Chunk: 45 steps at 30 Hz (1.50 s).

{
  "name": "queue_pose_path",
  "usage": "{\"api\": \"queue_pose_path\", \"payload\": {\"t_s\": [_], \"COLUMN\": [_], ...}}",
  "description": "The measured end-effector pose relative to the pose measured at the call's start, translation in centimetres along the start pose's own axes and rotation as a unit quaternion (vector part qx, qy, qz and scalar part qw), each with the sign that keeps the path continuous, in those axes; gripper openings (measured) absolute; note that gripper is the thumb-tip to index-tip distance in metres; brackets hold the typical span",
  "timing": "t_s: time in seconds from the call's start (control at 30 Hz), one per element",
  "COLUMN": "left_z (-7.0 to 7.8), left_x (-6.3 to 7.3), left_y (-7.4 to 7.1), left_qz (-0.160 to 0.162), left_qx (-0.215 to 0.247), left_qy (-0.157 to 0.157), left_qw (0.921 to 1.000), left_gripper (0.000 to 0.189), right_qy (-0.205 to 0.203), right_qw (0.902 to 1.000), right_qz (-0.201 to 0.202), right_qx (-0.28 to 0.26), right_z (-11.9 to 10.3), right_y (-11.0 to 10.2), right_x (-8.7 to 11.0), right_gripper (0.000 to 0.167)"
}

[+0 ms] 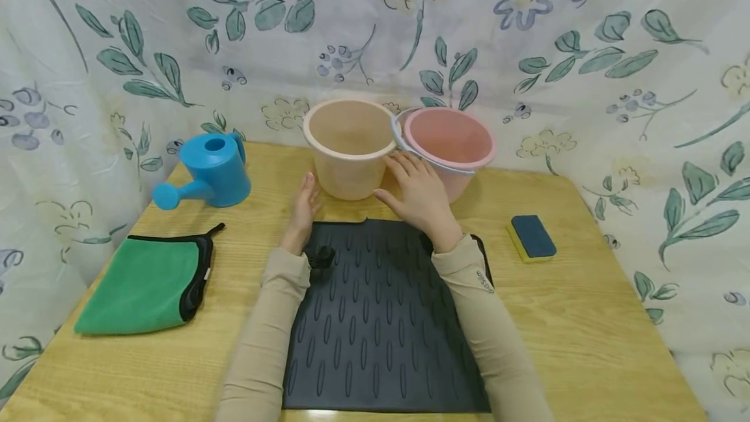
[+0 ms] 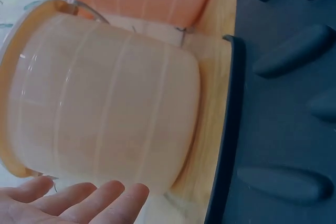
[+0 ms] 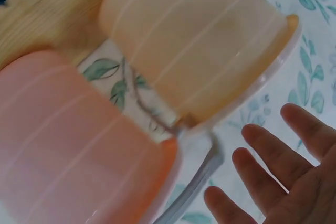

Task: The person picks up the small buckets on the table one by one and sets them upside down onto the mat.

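Observation:
A cream bucket (image 1: 346, 178) stands upright at the back of the table, a pink bucket (image 1: 456, 182) close to its right. The pink one's pale handle (image 3: 194, 186) hangs down against its rim. My left hand (image 1: 303, 210) is beside the cream bucket's lower left side, fingers extended; in the left wrist view the fingers (image 2: 113, 199) overlap its edge, and contact is unclear. My right hand (image 1: 420, 199) reaches between the two buckets with fingers spread, in front of the pink one. In the right wrist view these fingers (image 3: 270, 158) hold nothing.
A dark ridged mat (image 1: 381, 331) lies under my forearms. To the left are a blue watering can (image 1: 215, 171) and a folded green cloth (image 1: 140, 285) with black edging. A blue and yellow sponge (image 1: 532, 238) lies to the right. A floral curtain (image 1: 351, 18) hangs behind the table.

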<state>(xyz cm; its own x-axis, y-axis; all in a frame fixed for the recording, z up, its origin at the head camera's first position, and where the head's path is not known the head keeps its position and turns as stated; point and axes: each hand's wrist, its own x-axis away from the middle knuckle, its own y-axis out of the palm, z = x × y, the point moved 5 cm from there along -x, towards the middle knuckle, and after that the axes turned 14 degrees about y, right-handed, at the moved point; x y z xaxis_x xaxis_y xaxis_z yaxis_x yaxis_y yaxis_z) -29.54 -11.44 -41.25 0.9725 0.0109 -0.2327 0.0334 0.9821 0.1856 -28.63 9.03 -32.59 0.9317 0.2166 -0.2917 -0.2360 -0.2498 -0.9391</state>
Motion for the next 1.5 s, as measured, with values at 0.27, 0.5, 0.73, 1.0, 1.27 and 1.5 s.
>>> {"api": "queue_pose_path", "payload": {"t_s": [0.27,0.5,0.73,1.0,1.27,1.5], "left_z": [-0.1,-0.4,-0.8,-1.6,-1.7,-1.4], "left_x": [-0.2,-0.8,-1.7,-2.5,-2.5,-2.9], "left_y": [0.7,0.5,0.1,0.4,0.9,0.4], "left_qz": [0.009,0.01,0.033,0.05,0.04,0.065], "left_qx": [0.011,0.015,0.043,0.072,0.055,0.065], "left_qy": [-0.007,-0.013,-0.019,-0.024,-0.002,0.043], "left_qw": [0.9999,0.9998,0.9983,0.9958,0.9977,0.9948], "left_gripper": [0.065,0.066,0.065,0.063,0.062,0.06], "right_qy": [-0.016,-0.032,-0.044,-0.039,-0.031,-0.045], "right_qw": [0.9998,0.9994,0.9985,0.9991,0.998,0.9934], "right_qz": [-0.012,-0.012,0.003,0.017,0.037,0.068], "right_qx": [-0.003,0.002,0.032,0.008,-0.041,-0.081], "right_z": [-2.7,-4.5,-6.4,-7.6,-7.9,-8.2], "right_y": [1.0,2.1,2.9,3.7,3.5,2.8], "right_x": [-2.5,-4.0,-5.5,-6.8,-6.8,-6.9], "right_gripper": [0.064,0.059,0.05,0.036,0.026,0.02]}}
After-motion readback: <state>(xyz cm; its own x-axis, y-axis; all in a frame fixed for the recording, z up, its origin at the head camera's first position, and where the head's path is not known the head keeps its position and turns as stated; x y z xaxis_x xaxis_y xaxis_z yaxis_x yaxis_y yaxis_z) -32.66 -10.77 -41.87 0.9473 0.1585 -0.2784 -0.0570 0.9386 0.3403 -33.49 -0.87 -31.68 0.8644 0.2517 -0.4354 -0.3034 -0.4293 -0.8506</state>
